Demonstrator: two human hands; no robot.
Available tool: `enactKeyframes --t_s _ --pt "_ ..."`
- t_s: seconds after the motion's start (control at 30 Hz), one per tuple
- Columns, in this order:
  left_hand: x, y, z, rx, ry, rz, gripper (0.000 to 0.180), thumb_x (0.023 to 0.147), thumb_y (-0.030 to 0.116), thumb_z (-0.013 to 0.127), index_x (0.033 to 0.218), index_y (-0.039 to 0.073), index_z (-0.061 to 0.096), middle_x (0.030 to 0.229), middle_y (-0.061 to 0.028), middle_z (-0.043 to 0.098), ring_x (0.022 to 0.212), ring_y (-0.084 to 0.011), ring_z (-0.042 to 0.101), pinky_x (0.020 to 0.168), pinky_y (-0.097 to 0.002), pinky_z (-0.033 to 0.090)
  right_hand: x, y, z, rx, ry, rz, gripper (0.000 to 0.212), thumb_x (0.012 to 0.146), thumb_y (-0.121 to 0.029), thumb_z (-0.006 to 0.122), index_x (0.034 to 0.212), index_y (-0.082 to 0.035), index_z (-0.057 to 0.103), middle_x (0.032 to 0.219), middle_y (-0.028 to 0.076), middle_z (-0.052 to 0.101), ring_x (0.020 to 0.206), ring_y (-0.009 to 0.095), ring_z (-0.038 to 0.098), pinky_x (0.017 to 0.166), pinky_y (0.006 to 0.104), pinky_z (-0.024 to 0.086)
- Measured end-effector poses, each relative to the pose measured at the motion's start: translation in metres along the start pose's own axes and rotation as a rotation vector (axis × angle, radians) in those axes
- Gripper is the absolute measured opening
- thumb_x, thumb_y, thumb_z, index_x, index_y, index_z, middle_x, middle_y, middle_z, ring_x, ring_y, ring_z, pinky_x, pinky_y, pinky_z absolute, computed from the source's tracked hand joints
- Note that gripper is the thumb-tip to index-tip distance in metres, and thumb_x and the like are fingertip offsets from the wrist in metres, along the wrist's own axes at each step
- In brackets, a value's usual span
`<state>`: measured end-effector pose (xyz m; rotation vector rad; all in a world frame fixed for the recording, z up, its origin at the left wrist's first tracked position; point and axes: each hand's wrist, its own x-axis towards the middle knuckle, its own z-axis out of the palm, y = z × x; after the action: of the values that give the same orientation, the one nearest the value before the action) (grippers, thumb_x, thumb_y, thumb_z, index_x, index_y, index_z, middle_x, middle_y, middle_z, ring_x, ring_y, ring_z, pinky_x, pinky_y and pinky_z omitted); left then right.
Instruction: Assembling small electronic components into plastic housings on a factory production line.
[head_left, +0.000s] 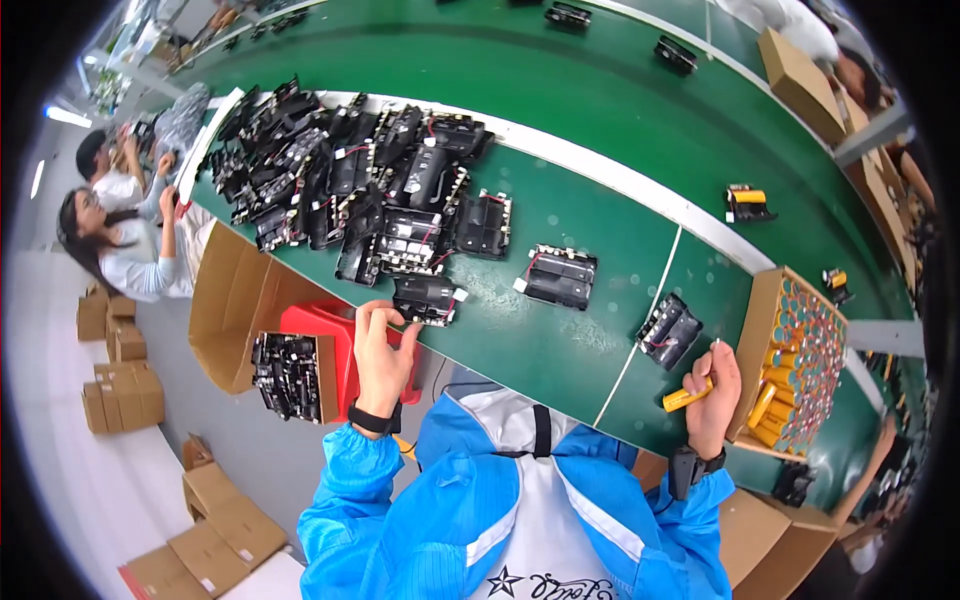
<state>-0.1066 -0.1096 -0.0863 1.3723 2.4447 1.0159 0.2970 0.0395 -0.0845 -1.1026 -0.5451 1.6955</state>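
Note:
My left hand (384, 355) is at the near edge of the green bench, pinching the left end of a black battery holder (425, 300) with thumb and fingers. That holder has a small white connector on a red wire. In my right hand (715, 390) is a yellow cylindrical battery (686, 397), held at the bench's near edge. Just beyond that hand lies another black holder (669, 331), tilted. Between my hands, farther in, a third holder (560, 277) lies flat. A cardboard box (752, 372) of yellow batteries stands right of my right hand.
A large heap of black holders (345, 170) covers the bench's left part. Beyond a white rail, a green belt (600, 120) carries scattered holders, one with a yellow battery (748, 198). Below left are a red stool (340, 345) and a box of black parts (288, 376). Other people sit far left.

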Motion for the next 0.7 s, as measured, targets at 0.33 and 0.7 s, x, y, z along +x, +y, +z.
enactKeyframes --t_s 0.33,0.7 --pt "-0.01 0.072 0.012 -0.167 -0.092 0.374 0.023 0.077 -0.003 0.072 0.091 0.003 0.055 0.101 -0.0154 0.055 0.092 -0.031 0.055 0.082 -0.0375 0.045 -0.019 0.018 0.033 -0.084 0.081 -0.156 0.008 0.101 -0.013 0.052 0.102 -0.006 0.057 0.068 0.004 0.055 0.05 0.009 0.045 0.046 0.0251 0.038" --pt "0.007 0.225 0.164 0.074 -0.642 0.363 0.048 0.086 0.025 0.068 0.115 -0.009 0.05 0.097 -0.021 0.056 0.092 -0.0384 0.058 0.077 -0.043 0.049 -0.034 0.009 0.031 -0.458 -0.007 -0.202 0.008 0.1 -0.009 0.054 0.102 -0.001 0.055 0.079 0.009 0.065 0.061 0.012 0.06 0.054 0.0241 0.049"
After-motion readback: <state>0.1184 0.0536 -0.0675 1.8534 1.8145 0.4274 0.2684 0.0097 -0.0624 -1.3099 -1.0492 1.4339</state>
